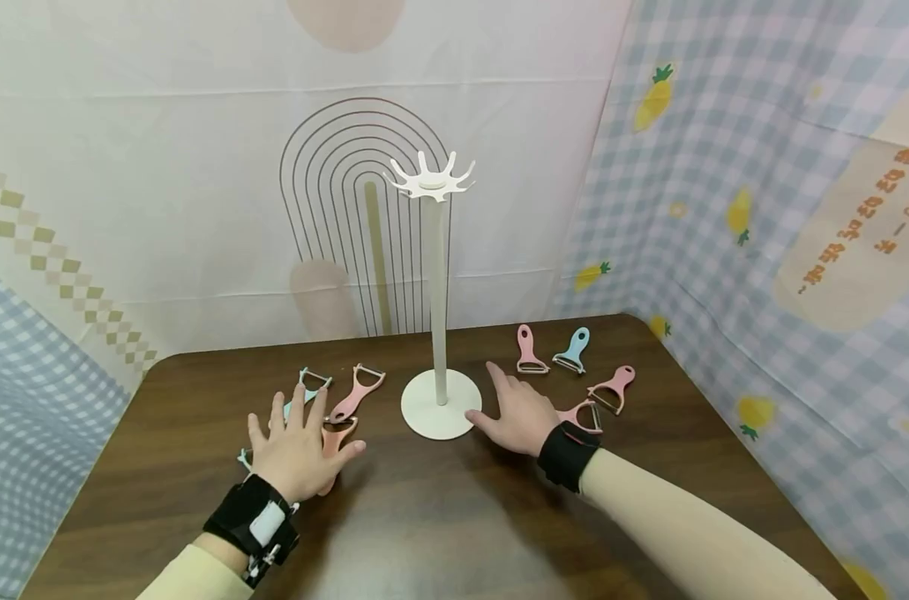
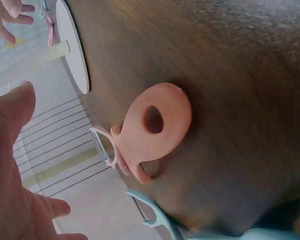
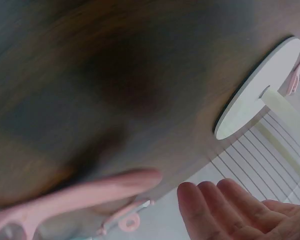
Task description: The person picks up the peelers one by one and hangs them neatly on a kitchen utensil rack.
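Observation:
A white stand (image 1: 438, 308) with a round base and a ring of upturned prongs rises from the table. My left hand (image 1: 292, 458), fingers spread, hovers over several Y-shaped peelers left of the stand. Among them are a pink peeler (image 1: 347, 405), an orange peeler (image 2: 175, 112) lying below the palm, and blue peelers (image 1: 317, 392) partly covered by the hand. My right hand (image 1: 521, 417) reaches beside the stand's base with fingers extended, holding nothing. Near its wrist lies a pink peeler (image 3: 105, 192), partly hidden in the head view.
Behind the right hand lie another pink peeler (image 1: 525, 340), a blue peeler (image 1: 578, 339) and a pink peeler (image 1: 622, 377) farther right. The brown table (image 1: 409, 517) meets a patterned cloth (image 1: 514, 183) at the back. Checked cloth (image 1: 724, 150) hangs at the right.

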`<control>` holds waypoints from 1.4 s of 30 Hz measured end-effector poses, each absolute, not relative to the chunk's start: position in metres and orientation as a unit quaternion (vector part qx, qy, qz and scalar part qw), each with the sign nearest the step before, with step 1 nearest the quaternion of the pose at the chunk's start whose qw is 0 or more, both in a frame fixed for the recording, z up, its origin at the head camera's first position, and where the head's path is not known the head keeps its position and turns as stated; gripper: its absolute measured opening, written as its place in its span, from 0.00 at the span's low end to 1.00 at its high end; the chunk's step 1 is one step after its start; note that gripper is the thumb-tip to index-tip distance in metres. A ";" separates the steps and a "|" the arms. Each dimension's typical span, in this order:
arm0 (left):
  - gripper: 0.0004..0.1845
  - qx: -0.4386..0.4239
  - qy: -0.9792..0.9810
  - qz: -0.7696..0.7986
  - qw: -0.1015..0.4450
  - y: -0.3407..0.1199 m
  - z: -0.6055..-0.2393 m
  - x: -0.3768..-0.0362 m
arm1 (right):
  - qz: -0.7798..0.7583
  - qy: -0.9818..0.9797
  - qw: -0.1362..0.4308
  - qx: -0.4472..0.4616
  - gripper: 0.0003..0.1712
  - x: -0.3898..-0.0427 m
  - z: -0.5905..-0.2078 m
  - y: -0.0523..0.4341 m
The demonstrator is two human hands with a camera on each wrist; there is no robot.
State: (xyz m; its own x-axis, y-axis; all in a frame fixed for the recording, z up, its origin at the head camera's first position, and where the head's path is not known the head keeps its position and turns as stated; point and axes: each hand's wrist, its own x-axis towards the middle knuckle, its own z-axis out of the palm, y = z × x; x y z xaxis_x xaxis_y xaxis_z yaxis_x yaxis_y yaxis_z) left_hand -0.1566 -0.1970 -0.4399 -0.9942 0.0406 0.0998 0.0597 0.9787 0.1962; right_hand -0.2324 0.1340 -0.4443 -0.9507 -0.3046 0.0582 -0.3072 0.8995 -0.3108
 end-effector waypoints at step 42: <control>0.23 -0.035 -0.993 -0.111 0.012 -0.207 -0.456 -0.159 | 0.377 -0.899 -0.118 0.191 0.18 -0.291 -0.472 0.077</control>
